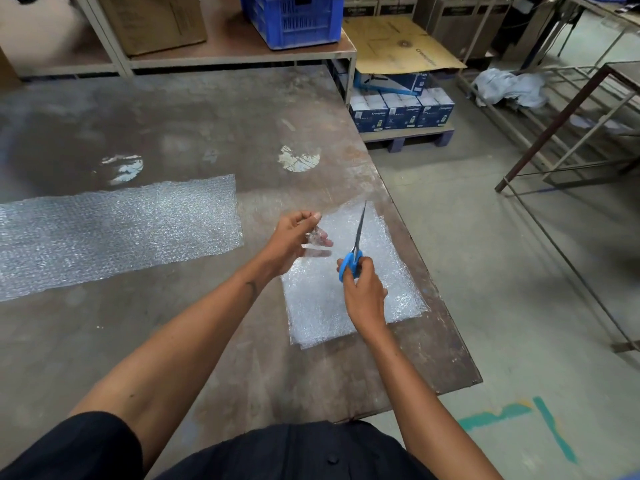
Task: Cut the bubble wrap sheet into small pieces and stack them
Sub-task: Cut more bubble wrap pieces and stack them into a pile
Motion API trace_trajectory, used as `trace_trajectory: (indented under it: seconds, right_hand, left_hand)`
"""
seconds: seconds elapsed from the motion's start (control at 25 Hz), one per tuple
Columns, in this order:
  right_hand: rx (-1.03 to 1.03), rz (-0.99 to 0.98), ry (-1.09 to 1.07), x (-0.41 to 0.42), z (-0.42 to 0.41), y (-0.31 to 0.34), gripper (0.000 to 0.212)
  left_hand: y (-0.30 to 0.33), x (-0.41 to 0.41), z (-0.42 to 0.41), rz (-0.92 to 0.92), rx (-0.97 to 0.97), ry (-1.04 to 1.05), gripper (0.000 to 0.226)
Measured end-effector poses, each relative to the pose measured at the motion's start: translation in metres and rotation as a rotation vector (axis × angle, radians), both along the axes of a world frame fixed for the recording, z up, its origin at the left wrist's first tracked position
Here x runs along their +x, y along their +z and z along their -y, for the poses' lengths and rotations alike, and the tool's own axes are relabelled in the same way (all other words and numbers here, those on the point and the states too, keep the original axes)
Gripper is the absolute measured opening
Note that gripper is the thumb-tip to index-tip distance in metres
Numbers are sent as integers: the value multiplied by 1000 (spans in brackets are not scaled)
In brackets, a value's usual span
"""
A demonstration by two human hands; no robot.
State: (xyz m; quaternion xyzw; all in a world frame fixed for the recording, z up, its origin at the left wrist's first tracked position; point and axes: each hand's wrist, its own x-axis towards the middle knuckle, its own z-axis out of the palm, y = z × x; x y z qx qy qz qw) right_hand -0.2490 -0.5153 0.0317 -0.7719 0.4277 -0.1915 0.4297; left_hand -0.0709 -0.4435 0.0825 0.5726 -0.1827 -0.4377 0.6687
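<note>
A long bubble wrap sheet (114,230) lies flat on the left of the worn table (207,133). A stack of cut bubble wrap pieces (394,292) sits near the table's right edge. My left hand (294,237) holds a small clear piece of wrap (317,242) above the stack's left side, fingers curled round it. My right hand (363,292) grips blue-handled scissors (355,244) over the stack, their blades closed and pointing away from me.
A blue crate (294,19) and a cardboard box (152,22) stand on a shelf behind the table. Boxed goods on a pallet (401,112) and metal frames (571,126) fill the floor to the right. The table's right edge runs close beside the stack.
</note>
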Motion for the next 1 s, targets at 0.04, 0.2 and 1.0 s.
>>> trace_trajectory:
  seconds: [0.04, 0.2, 1.0]
  right_hand:
    - [-65, 28, -35, -2, -1, 4, 35]
    - [-183, 99, -94, -7, 6, 23, 34]
    - [107, -100, -241, -20, 26, 56, 14]
  left_hand:
    - [-1, -5, 1, -18, 2, 24, 23]
    - [7, -24, 5, 124, 255, -33, 84]
    - [8, -52, 9, 270, 272, -383, 44]
